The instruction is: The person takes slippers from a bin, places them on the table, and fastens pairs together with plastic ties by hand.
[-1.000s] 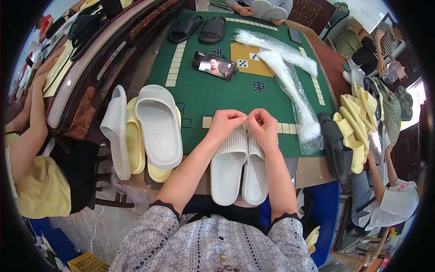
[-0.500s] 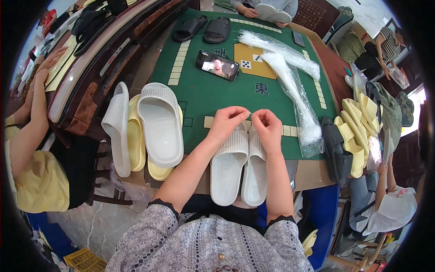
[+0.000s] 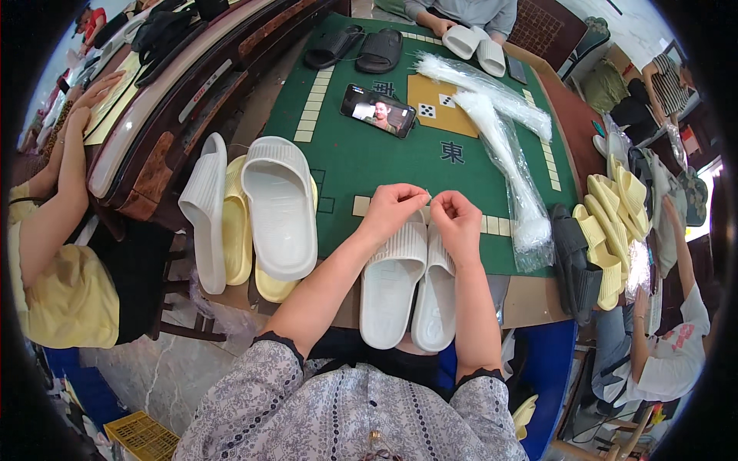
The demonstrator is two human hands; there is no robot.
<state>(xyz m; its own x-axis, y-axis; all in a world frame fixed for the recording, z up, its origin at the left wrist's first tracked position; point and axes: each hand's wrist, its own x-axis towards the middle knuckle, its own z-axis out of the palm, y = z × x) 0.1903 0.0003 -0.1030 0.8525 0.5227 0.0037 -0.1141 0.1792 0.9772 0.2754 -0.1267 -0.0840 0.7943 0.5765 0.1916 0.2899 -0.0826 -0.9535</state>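
Observation:
A pair of off-white ribbed slide sandals stands side by side at the near table edge, the left slide (image 3: pixel 388 307) and the right slide (image 3: pixel 436 315) with toes pointing away from me. Just over their straps, my left hand (image 3: pixel 396 213) and my right hand (image 3: pixel 458 223) are close together, thumb and forefinger pinched on each. Whatever lies between the fingertips is too small to make out. Beyond my right hand lies a clear plastic bag of thin white strands (image 3: pixel 501 169), with a second strand bundle (image 3: pixel 480 88) behind it.
On the left are white slides (image 3: pixel 278 207) resting on yellow slides (image 3: pixel 237 223). A phone (image 3: pixel 378 110) lies on the green table mat (image 3: pixel 346 165). Black slides (image 3: pixel 380 52) sit at the back; a black pair (image 3: pixel 573 261) and several yellow slides (image 3: pixel 603 261) line the right edge.
My hands keep the same pinch over the slides. The whole view has shifted slightly. Across the table, a person's pair of light slides has turned and now shows its straps.

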